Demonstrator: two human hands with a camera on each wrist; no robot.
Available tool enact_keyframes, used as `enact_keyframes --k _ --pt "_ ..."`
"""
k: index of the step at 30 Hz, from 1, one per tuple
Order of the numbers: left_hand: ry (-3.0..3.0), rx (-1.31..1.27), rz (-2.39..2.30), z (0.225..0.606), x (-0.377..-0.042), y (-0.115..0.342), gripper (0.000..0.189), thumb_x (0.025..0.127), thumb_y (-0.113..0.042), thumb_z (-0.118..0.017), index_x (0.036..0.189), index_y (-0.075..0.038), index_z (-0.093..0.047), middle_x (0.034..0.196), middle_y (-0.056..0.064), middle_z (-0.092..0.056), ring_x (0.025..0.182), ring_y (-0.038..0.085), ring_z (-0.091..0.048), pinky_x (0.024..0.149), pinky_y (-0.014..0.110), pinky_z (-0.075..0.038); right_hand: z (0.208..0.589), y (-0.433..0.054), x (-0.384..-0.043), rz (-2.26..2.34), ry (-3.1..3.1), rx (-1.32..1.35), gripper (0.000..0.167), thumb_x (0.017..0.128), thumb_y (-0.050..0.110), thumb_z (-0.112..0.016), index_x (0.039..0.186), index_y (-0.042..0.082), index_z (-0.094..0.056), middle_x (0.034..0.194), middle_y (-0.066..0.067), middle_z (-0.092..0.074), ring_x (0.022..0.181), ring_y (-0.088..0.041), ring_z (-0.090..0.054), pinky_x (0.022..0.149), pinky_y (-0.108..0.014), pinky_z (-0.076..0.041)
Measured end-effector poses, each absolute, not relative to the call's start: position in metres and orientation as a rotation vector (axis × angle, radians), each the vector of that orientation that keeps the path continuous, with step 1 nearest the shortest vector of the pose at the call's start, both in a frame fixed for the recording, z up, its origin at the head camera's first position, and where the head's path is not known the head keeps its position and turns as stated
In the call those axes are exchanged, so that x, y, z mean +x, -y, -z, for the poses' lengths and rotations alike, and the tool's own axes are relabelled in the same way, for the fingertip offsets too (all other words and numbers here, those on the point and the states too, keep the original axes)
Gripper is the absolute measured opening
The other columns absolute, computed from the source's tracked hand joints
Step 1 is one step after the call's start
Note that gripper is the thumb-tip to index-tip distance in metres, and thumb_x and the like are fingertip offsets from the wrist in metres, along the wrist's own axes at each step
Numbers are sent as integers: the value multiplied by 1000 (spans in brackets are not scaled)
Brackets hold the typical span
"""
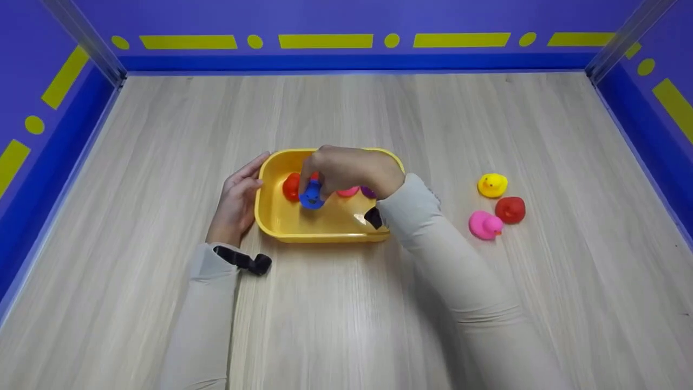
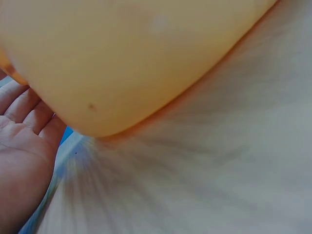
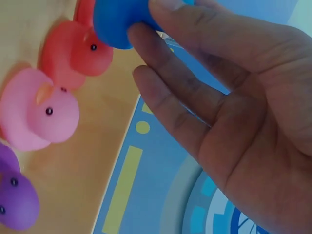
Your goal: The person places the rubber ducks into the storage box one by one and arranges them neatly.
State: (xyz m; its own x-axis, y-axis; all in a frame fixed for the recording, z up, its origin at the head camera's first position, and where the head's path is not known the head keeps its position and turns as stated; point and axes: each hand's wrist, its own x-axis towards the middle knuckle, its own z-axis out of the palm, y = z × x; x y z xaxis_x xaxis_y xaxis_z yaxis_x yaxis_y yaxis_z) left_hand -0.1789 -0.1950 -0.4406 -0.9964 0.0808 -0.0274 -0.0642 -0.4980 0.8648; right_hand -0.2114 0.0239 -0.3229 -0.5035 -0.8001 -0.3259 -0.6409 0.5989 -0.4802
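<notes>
My right hand (image 1: pixel 346 168) pinches a blue rubber duck (image 1: pixel 311 196) between thumb and fingers, over the left half of a yellow plastic tub (image 1: pixel 325 238). In the right wrist view the blue duck is partly cut off at the top edge. Inside the tub are an orange-red duck (image 1: pixel 291 187), another red one behind the blue duck, a pink duck (image 3: pixel 36 109) and a purple duck (image 3: pixel 18 195); the right hand partly covers these from above. My left hand (image 1: pixel 238 197) rests against the tub's left end with fingers extended along it, palm visible in the left wrist view.
To the tub's right, a yellow duck (image 1: pixel 492 185), a red duck (image 1: pixel 510 209) and a pink duck (image 1: pixel 485 225) sit close together on the wood-grain table (image 1: pixel 346 314). Blue-purple walls (image 1: pixel 346 62) with yellow marks border the table at the back and sides.
</notes>
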Motion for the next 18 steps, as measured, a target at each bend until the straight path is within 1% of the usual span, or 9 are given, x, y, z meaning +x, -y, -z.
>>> enact_keyframes --k 3,6,13,18 --pt "-1522 28 -2647 441 -179 196 59 85 10 -34 144 11 -32 151 18 -38 137 20 -40 115 33 -33 324 -19 -211 383 -2292 -1148 34 81 6 -75 114 14 -72 111 0 -68 94 -19 -58 90 -27 -53" --pt "-1519 29 -2647 441 -179 196 59 85 10 -34 144 11 -32 150 18 -40 136 20 -41 113 32 -35 327 -14 -210 366 -2279 -1156 34 81 6 -74 114 15 -72 113 1 -68 97 -18 -57 93 -27 -51" --pt "-1504 24 -2650 441 -178 196 59 85 10 -34 143 11 -33 147 16 -43 133 18 -44 108 27 -41 330 -5 -210 307 -2260 -1172 32 82 4 -72 113 16 -72 111 1 -68 96 -18 -56 92 -27 -50" --pt "-1494 35 -2658 441 -179 196 59 85 10 -34 144 11 -32 146 16 -45 129 16 -48 104 25 -45 331 2 -210 267 -2247 -1162 31 83 4 -71 112 16 -72 110 2 -68 94 -16 -56 90 -27 -51"
